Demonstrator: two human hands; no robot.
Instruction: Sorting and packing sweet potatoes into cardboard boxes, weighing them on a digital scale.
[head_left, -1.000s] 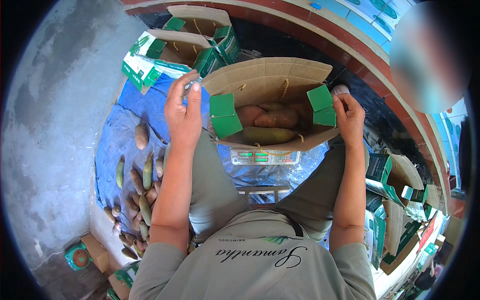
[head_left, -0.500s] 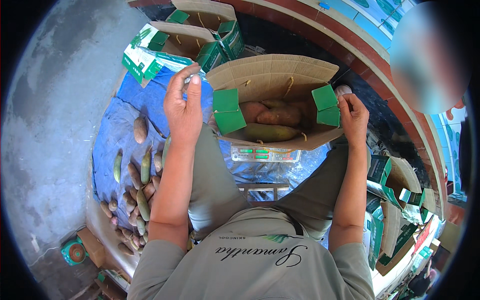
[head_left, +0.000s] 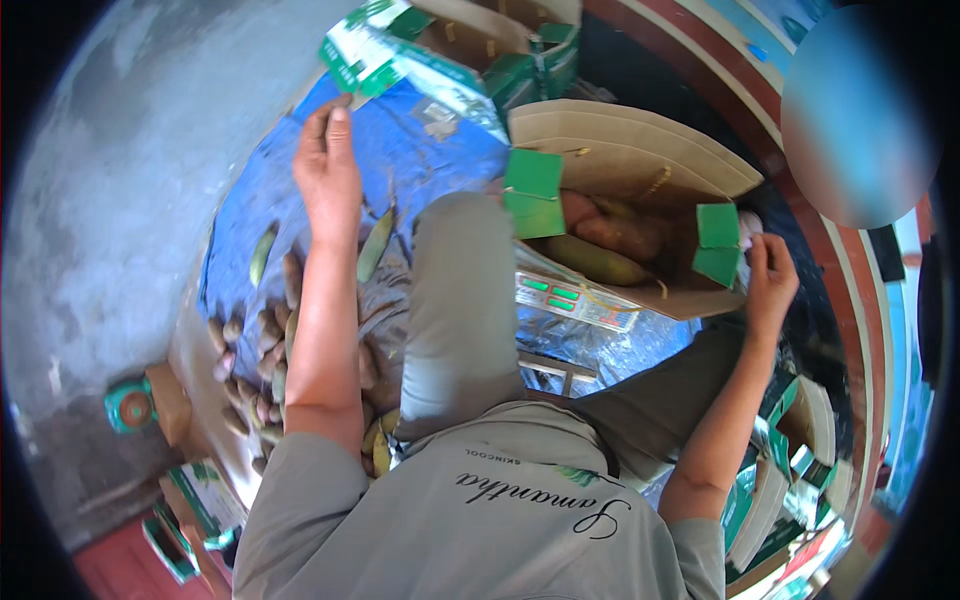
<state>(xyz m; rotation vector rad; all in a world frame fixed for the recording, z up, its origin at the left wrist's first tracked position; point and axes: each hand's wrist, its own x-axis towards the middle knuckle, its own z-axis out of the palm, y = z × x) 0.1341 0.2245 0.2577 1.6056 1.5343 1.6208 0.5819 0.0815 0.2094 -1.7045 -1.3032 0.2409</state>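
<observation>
- Our left hand (head_left: 328, 170) hovers over the blue tarp (head_left: 420, 165), fingers straight and together, holding nothing.
- Our right hand (head_left: 768, 283) holds the right rim of the open cardboard box (head_left: 625, 155), fingers curled on the edge by a green flap (head_left: 717, 240).
- The box sits on a digital scale (head_left: 572, 298) and holds mangoes (head_left: 600, 260).
- Risk, as we judge it: gripped on one side only, the box could tilt off the scale and spill fruit.
- Open room lies left over the tarp; loose mangoes (head_left: 375, 245) and stacked cartons (head_left: 430, 55) crowd its edges.

Sunlit grey concrete floor (head_left: 120, 200)
</observation>
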